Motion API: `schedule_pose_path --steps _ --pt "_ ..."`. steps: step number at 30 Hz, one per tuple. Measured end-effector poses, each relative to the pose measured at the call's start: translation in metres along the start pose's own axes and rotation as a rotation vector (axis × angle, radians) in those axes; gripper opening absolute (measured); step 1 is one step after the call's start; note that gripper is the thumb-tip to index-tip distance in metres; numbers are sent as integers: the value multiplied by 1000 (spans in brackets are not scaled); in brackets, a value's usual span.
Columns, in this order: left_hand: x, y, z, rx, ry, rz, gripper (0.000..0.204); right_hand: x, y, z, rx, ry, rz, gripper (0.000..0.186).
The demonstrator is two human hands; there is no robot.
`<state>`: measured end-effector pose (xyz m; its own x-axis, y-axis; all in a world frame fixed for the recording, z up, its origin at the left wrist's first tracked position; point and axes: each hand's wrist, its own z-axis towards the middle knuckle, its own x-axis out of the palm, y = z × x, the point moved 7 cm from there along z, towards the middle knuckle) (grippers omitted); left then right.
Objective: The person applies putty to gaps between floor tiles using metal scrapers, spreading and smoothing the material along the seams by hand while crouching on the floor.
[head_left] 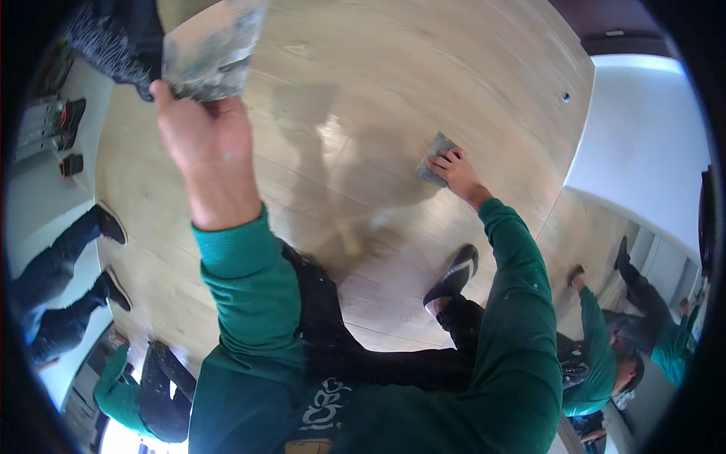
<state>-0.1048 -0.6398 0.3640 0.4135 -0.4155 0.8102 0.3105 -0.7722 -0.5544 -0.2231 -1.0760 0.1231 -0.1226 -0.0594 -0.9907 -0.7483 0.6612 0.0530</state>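
My left hand (203, 125) is raised at the upper left, its fingers closed on the edge of a flat, dusty, grey-and-tan sheet-like piece (212, 53). Right beside that piece hangs a black item (121, 41) with pale thread-like streaks; whether my hand grips it too, I cannot tell. Lower and to the right, my right hand (457, 172) rests on a grey, angular pad (435, 157) lying against the light wood floor (484, 91). Its fingers curl over the pad. My own shoe (454, 274) is on the floor below that hand.
Another person's legs and dark shoes (112, 223) stand at the left. People in green sleeves crouch at the lower left (125, 390) and lower right (597, 363). A white panel (643, 121) borders the floor on the right. Dark footwear (72, 125) sits by the left wall.
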Motion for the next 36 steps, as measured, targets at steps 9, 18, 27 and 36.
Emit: schedule_pose_path --steps 9,18,27,36 --pt "24 21 -18 17 -88 220 38 14 -20 -125 157 2 -48 50" --pt "12 47 -2 -42 -34 252 43 24 -4 -201 403 78 -23 53" --pt "47 129 -25 -309 25 239 49 -35 1 -193 687 94 262 29" --pt "70 243 -162 -1318 354 366 51 -306 19 -84 537 -783 246 46"
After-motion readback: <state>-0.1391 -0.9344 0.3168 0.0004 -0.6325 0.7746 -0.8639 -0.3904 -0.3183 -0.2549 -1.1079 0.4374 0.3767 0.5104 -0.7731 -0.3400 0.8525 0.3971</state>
